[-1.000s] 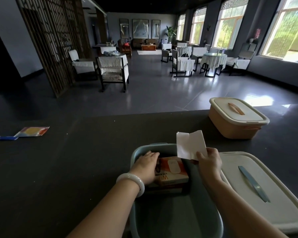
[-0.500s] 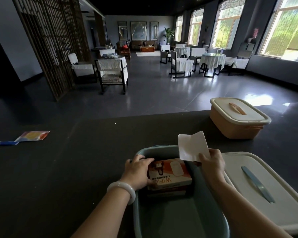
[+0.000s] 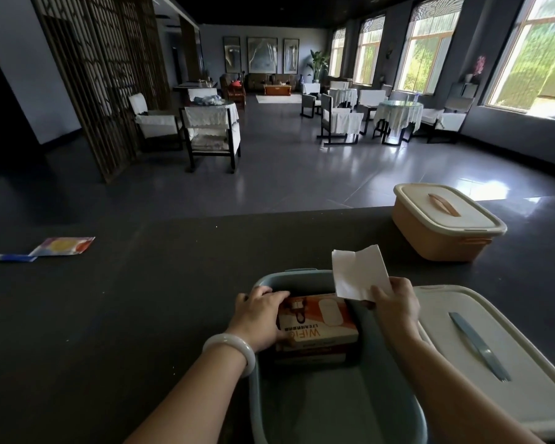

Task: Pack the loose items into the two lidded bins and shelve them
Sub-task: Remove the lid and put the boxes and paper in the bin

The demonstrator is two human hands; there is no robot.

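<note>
An open grey-blue bin stands on the dark counter right in front of me. Inside it, at the far end, lies an orange and white WiFi box on top of another box. My left hand grips the left side of that box. My right hand pinches a folded white paper and holds it upright over the bin's far right corner. The bin's white lid, with a blue handle, lies flat on the counter to the right. A peach bin with its lid on stands farther back right.
A colourful packet and a blue tube lie on the dark counter at the far left. Beyond the counter's far edge is a room with chairs, covered tables and a wooden lattice screen.
My left hand has shifted slightly on the WiFi box inside the bin. The box sits a little nearer to me. The right hand keeps the paper in about the same place.
</note>
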